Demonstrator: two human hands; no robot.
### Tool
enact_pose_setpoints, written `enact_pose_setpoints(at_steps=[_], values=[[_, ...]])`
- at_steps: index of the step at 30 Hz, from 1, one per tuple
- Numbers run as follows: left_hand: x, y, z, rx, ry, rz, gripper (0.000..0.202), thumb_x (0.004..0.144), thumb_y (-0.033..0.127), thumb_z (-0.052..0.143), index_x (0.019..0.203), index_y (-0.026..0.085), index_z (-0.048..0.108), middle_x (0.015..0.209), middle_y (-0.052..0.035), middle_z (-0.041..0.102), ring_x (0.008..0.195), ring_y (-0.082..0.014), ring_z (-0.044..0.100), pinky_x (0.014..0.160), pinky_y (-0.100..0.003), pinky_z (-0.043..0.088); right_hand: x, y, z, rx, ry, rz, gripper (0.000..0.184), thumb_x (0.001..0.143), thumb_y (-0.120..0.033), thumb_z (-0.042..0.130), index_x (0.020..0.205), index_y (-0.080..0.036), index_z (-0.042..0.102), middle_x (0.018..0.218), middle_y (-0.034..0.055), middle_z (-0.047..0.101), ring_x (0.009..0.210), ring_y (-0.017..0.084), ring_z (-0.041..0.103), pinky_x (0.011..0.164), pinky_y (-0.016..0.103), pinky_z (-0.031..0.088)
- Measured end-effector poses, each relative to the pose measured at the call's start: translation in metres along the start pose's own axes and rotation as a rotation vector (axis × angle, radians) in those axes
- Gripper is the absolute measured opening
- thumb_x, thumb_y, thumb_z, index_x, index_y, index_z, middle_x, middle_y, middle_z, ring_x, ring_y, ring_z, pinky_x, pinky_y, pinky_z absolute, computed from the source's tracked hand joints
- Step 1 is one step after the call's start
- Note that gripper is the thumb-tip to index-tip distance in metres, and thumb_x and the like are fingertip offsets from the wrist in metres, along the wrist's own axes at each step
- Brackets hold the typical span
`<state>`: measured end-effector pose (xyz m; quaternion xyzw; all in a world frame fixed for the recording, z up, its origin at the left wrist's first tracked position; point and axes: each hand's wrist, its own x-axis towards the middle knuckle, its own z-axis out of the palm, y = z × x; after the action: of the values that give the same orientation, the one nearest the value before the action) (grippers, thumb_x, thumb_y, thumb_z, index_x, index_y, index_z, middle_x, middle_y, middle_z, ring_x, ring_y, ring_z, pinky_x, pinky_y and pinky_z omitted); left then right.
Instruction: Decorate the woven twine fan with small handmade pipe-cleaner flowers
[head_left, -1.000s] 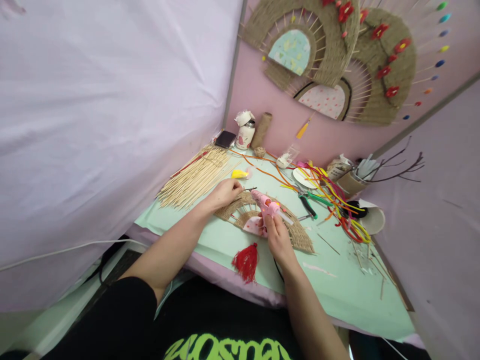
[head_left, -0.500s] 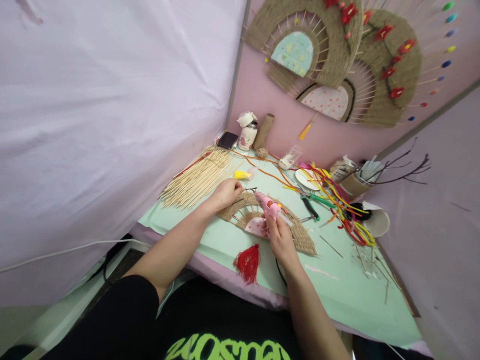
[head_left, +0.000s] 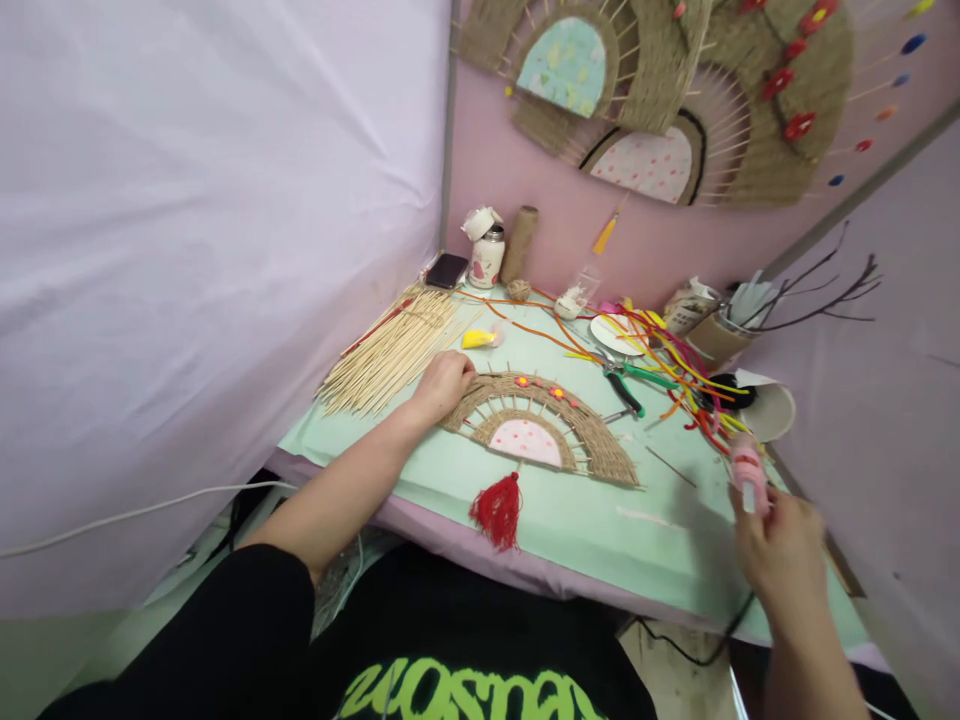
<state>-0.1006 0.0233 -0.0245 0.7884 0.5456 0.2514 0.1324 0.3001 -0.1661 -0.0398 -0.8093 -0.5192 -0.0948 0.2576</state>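
A woven jute fan lies flat on the mint-green table, with a pink paper centre, small red flowers along its arc and a red tassel hanging over the front edge. My left hand rests curled on the fan's left end. My right hand is at the table's right front, closed round a pink glue gun that is blurred by motion. A black cable runs down from that hand.
A pile of thin wooden sticks lies at the left. Coloured pipe cleaners, green pliers, a paper plate, a jar, a twine roll and a phone sit at the back. Finished fans hang on the pink wall.
My right hand has carried the glue gun off the fan to the table's right front. The fan now lies uncovered. My left hand has stayed on its left end.
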Motion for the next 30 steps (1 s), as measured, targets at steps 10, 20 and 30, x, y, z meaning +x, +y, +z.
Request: enact_pose_setpoints(at_steps=[10,20,30], values=[[0.002,-0.001,0.006,0.076,-0.026,-0.012,0.019,0.086,0.024,0.053,0.08,0.017,0.07,0.093,-0.0103,0.069,0.095,-0.0232,0.059,0.089,-0.035,0.045,-0.005,0.057,0.002,-0.22,-0.13,0.403,0.082,0.058,-0.082,0.041,0.11,-0.025,0.068,0.112,0.0368,0.054,0.108,0.052,0.05,0.07,0.061,0.029],[0.001,0.001,0.001,0.047,0.019,0.021,0.016,0.085,0.023,0.055,0.079,0.017,0.069,0.092,-0.0102,0.068,0.094,-0.0237,0.058,0.088,-0.036,0.044,0.048,-0.196,0.019,0.176,-0.253,-0.413,0.035,0.091,-0.041,0.043,0.094,-0.021,0.072,0.099,0.0117,0.07,0.097,0.027,0.058,0.085,0.041,0.033],[0.0,0.001,0.001,0.103,0.038,0.055,0.015,0.086,0.023,0.055,0.081,0.017,0.069,0.093,-0.0105,0.067,0.096,-0.0243,0.057,0.089,-0.037,0.044,0.057,-0.27,0.088,0.17,-0.54,-0.447,0.023,0.085,-0.02,0.052,0.085,-0.024,0.075,0.092,0.0057,0.074,0.095,0.022,0.056,0.08,0.035,0.025]])
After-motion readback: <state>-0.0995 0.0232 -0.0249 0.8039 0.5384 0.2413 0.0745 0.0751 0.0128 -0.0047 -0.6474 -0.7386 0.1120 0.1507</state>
